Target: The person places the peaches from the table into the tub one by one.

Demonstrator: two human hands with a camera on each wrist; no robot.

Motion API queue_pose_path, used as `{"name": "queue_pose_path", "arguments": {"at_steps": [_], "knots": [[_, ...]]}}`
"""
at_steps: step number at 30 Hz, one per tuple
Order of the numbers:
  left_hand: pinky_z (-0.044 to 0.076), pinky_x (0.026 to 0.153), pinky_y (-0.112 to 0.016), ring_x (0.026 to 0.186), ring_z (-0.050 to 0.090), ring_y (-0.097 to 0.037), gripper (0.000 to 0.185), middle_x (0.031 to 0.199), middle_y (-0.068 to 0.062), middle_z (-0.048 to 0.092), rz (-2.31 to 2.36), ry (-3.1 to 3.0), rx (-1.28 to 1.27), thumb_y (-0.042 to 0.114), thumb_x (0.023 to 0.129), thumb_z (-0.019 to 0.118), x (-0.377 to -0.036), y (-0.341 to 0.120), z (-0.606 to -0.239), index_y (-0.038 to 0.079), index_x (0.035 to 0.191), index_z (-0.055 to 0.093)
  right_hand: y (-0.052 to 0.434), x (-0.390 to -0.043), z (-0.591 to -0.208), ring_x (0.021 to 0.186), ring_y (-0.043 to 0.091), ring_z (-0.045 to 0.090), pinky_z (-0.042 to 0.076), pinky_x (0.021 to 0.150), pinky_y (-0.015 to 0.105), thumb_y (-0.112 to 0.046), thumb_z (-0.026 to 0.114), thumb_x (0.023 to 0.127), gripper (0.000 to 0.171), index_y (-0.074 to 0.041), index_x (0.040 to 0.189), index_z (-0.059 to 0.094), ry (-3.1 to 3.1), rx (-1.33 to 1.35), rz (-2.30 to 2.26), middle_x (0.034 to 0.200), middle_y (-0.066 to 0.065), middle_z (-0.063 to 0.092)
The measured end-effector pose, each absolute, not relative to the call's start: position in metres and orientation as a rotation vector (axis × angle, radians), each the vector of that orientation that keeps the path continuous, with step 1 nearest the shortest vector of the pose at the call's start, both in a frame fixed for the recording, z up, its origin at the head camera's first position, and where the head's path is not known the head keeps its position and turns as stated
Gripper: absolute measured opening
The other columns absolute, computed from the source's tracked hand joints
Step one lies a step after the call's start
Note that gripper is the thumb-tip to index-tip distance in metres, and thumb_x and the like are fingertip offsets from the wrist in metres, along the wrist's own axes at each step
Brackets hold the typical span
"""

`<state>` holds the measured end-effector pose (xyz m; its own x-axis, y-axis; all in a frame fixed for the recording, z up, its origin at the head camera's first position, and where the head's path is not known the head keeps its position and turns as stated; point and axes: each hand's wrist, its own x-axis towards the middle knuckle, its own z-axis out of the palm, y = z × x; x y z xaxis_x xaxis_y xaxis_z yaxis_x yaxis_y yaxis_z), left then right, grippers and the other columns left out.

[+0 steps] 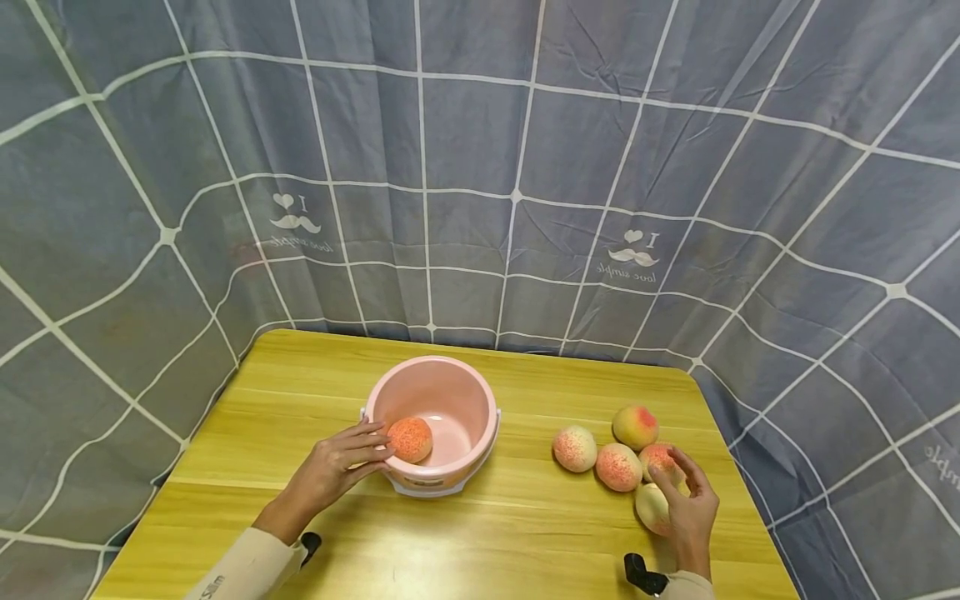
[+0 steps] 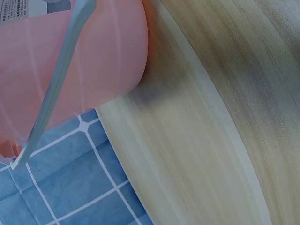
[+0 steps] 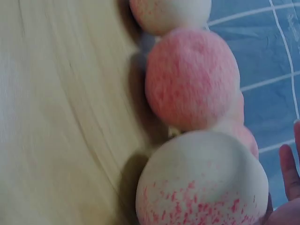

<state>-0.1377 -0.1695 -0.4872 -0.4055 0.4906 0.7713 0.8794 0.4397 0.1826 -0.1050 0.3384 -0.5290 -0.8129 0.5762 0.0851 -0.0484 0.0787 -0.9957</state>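
A pink bucket [image 1: 480,450] with a pale handle [image 2: 58,84] stands upright on the table, its inside facing me. One orange-red speckled peach [image 1: 411,440] lies inside, against the left wall. My left hand [image 1: 337,467] rests on the bucket's left rim, its fairly straight fingers reaching over it beside that peach. My right hand [image 1: 692,508] is at the peach cluster on the right, thumb and forefinger spread about a reddish peach [image 1: 658,461]. A pale peach [image 1: 652,508] sits partly behind this hand. In the right wrist view, its fingers [image 3: 289,173] show at the edge, apart from the pink peach [image 3: 192,79].
More peaches lie left of my right hand: a pale speckled peach [image 1: 574,448], a pink speckled peach [image 1: 618,467] and a yellow-red peach [image 1: 635,427]. The yellow wooden table [image 1: 525,533] ends at a grey checked curtain [image 1: 480,225] behind and on both sides.
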Motion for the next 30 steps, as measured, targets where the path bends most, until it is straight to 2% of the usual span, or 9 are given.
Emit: {"name": "queue_pose_path", "arguments": {"at_steps": [6, 8, 13, 15, 19, 23, 30], "knots": [[0.043, 0.107, -0.027, 0.095, 0.068, -0.032, 0.039, 0.096, -0.008, 0.074, -0.791, -2.059, -1.145, 0.036, 0.096, 0.053, -0.137, -0.17, -0.488, 0.007, 0.093, 0.078, 0.348, -0.096, -0.533, 0.108, 0.0, 0.049, 0.025, 0.114, 0.039, -0.009, 0.079, 0.081, 0.052, 0.002, 0.127, 0.059, -1.975, -0.644, 1.713, 0.102, -0.02, 0.064], [0.043, 0.107, -0.027, 0.095, 0.068, -0.033, 0.039, 0.096, -0.008, 0.074, -0.791, -2.061, -1.147, 0.037, 0.096, 0.053, -0.137, -0.171, -0.488, 0.007, 0.093, 0.078, 0.351, -0.092, -0.538, 0.106, 0.0, 0.048, 0.027, 0.111, 0.036, -0.011, 0.08, 0.08, 0.054, 0.002, 0.128, 0.059, -1.99, -0.677, 1.712, 0.1, -0.022, 0.064], [0.043, 0.107, -0.027, 0.095, 0.068, -0.032, 0.04, 0.096, -0.007, 0.074, -0.788, -2.065, -1.141, 0.038, 0.096, 0.053, -0.137, -0.171, -0.488, 0.006, 0.092, 0.078, 0.352, -0.086, -0.553, 0.108, 0.004, 0.048, 0.038, 0.091, 0.011, -0.007, 0.082, 0.078, 0.059, 0.001, 0.131, 0.057, -1.904, -0.741, 1.833, 0.103, -0.02, 0.063], [0.043, 0.107, -0.027, 0.095, 0.068, -0.032, 0.042, 0.096, -0.007, 0.074, -0.786, -2.066, -1.136, 0.038, 0.096, 0.052, -0.137, -0.171, -0.488, 0.006, 0.092, 0.078, 0.351, -0.084, -0.559, 0.111, 0.007, 0.048, 0.042, 0.084, 0.006, -0.006, 0.082, 0.077, 0.062, 0.0, 0.132, 0.056, -1.864, -0.757, 1.875, 0.107, -0.016, 0.062], [0.043, 0.107, -0.025, 0.095, 0.068, -0.033, 0.042, 0.095, -0.008, 0.074, -0.778, -2.067, -1.132, 0.038, 0.096, 0.052, -0.137, -0.171, -0.487, 0.005, 0.091, 0.078, 0.349, -0.081, -0.571, 0.114, 0.007, 0.047, 0.044, 0.084, 0.005, -0.005, 0.082, 0.076, 0.066, -0.002, 0.135, 0.054, -1.835, -0.761, 1.885, 0.113, -0.013, 0.058], [0.042, 0.107, -0.022, 0.094, 0.068, -0.034, 0.042, 0.094, -0.01, 0.073, -0.774, -2.065, -1.13, 0.038, 0.096, 0.051, -0.137, -0.171, -0.487, 0.007, 0.092, 0.078, 0.348, -0.076, -0.579, 0.112, 0.004, 0.047, 0.044, 0.083, 0.003, -0.002, 0.082, 0.075, 0.072, -0.004, 0.139, 0.05, -1.84, -0.781, 1.875, 0.113, -0.015, 0.054], [0.044, 0.106, -0.025, 0.094, 0.068, -0.033, 0.04, 0.095, -0.007, 0.074, -0.779, -2.057, -1.141, 0.036, 0.096, 0.053, -0.136, -0.17, -0.486, 0.006, 0.091, 0.078, 0.348, -0.067, -0.588, 0.111, 0.001, 0.044, 0.04, 0.082, 0.002, 0.005, 0.078, 0.075, 0.083, -0.017, 0.146, 0.042, -1.897, -0.806, 1.83, 0.115, -0.019, 0.046]]}}
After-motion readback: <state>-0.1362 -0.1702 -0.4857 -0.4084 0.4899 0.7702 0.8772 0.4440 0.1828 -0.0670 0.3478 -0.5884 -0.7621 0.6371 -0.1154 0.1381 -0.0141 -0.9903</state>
